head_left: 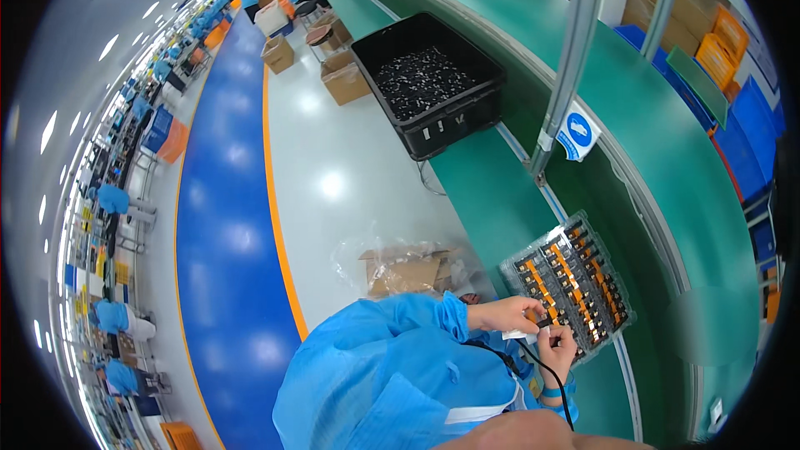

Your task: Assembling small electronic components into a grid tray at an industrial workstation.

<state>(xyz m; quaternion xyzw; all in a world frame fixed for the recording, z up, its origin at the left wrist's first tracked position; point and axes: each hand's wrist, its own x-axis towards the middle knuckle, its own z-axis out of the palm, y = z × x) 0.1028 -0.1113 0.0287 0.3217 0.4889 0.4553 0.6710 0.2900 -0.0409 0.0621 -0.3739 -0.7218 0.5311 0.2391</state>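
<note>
My left hand (507, 315) and my right hand (558, 348) meet at the near edge of a clear plastic tray (623, 298). Both sets of fingers are pinched together around a small black part (544, 322), too small to make out in detail. Rows of small black pieces with orange strips (575, 287) fill the tray. Below my left hand a bit of white material (517, 336) shows. A black cable (546, 367) curves down past my right wrist, which wears a blue band (553, 391).
The tray lies on a green workbench (492, 192). Farther along stands a black bin (450, 129) heaped with small dark parts. A metal post (575, 50) rises beside the bench. An open carton (404, 273) is on the floor to the left. Blue and orange bins (742, 150) sit at right.
</note>
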